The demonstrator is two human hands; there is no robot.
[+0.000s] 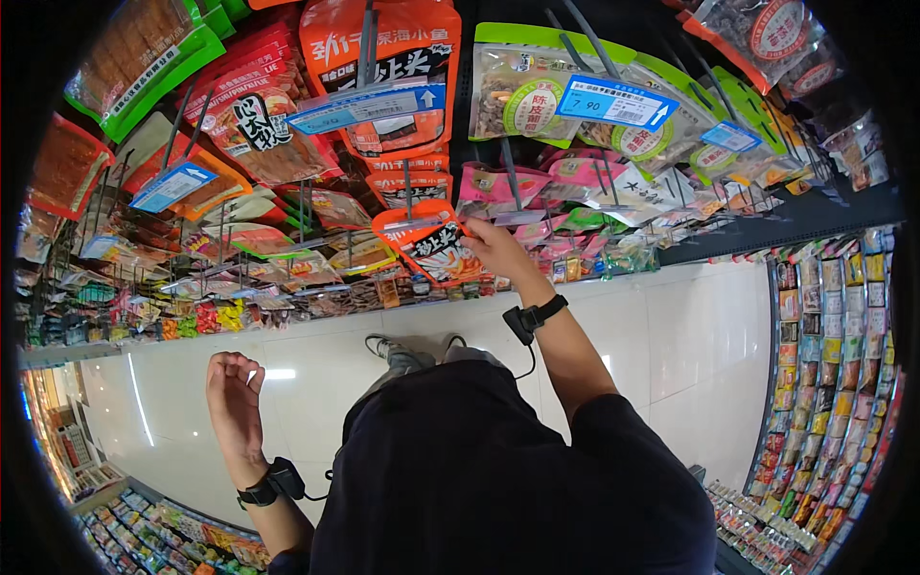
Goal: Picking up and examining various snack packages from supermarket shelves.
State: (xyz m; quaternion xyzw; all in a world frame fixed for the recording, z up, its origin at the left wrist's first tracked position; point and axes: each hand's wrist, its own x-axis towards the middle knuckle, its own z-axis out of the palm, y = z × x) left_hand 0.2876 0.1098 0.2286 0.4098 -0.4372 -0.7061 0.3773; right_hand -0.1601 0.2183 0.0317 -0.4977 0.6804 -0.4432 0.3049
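My right hand (497, 249) is raised to the shelf display, its thumb and fingers closed on the right edge of an orange snack pouch (433, 248). That pouch tilts outward below a metal display hook (408, 190), and its top edge is partly behind the hook's clear label holder. More orange pouches (410, 183) of the same kind hang behind and above it. My left hand (236, 402) is held low over the floor, away from the shelf. It holds nothing, with the fingers loosely curled. A black band with a small device (528, 320) is on each wrist.
Pink bags (503, 183) hang right of my right hand. Green-topped pouches (535, 93) and blue price tags (614, 102) are above. Metal hooks stick out along the display. Glossy tile floor (675, 338) lies below, with another stocked shelf (826, 359) at right.
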